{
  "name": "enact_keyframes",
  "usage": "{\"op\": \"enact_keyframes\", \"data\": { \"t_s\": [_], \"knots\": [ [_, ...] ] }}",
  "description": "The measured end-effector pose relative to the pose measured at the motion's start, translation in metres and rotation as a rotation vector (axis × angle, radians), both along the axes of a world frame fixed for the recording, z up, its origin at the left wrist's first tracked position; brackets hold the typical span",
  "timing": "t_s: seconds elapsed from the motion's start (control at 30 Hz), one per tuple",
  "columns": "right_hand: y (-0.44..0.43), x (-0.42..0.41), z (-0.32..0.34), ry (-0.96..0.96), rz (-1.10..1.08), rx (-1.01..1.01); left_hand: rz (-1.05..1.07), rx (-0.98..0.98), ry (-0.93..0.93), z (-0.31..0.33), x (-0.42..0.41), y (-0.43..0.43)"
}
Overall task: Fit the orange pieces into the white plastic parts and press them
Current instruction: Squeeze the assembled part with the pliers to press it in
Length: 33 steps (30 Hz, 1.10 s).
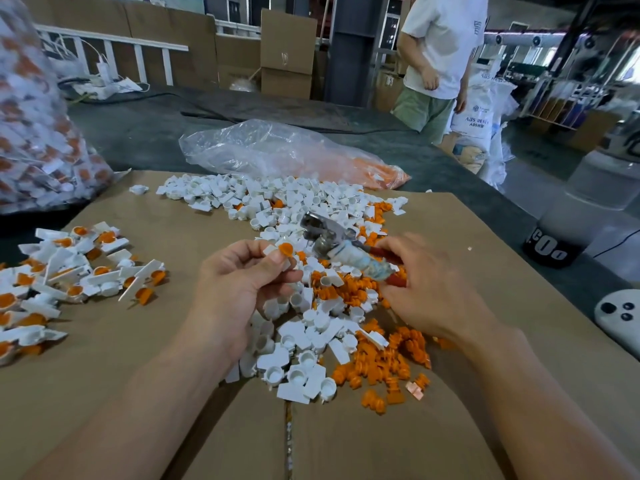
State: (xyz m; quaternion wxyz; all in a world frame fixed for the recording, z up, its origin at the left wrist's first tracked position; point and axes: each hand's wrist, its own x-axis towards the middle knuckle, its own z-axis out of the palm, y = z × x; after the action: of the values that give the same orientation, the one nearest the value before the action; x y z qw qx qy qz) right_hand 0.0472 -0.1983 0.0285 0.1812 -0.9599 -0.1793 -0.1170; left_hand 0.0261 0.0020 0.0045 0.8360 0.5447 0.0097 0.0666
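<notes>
The left hand [239, 282] is raised above the middle of the cardboard sheet [145, 358] that covers the desk [145, 133]. Its thumb and fingers are pinched narrow around a white plastic part [270, 250] with an orange piece [286, 250] seated in its top. The right hand [429, 289] reaches in from the right with its fingers curled over a metal hand tool [329, 237] whose red handles [388, 252] are partly wrapped in worn tape; the tool's metal head lies over the loose parts, and how firmly the hand grips it cannot be told.

Below and between the hands lies a heap of loose white parts [298, 358], and just to its right a heap of loose orange pieces [388, 362], the two mixing where they meet. More white parts [263, 199] spread toward the far edge of the cardboard. To the left sits a separate pile of assembled parts [69, 268], white with orange fitted in. A clear bag [277, 150] holding orange pieces lies beyond the cardboard, and a large bag of finished parts [34, 116] stands at far left. A person in a white shirt [443, 39] stands beyond the desk.
</notes>
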Motion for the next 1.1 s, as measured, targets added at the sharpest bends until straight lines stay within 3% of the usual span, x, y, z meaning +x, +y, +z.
{"op": "enact_keyframes", "data": {
  "t_s": [0.33,1.1],
  "knots": [
    [0.008,-0.005,-0.002,0.111,0.065,0.065,0.021,-0.05,-0.059,0.001,0.001,-0.002],
    [0.012,-0.004,-0.005,0.149,0.157,-0.033,0.01,-0.04,-0.104,-0.003,0.003,-0.002]
  ]
}}
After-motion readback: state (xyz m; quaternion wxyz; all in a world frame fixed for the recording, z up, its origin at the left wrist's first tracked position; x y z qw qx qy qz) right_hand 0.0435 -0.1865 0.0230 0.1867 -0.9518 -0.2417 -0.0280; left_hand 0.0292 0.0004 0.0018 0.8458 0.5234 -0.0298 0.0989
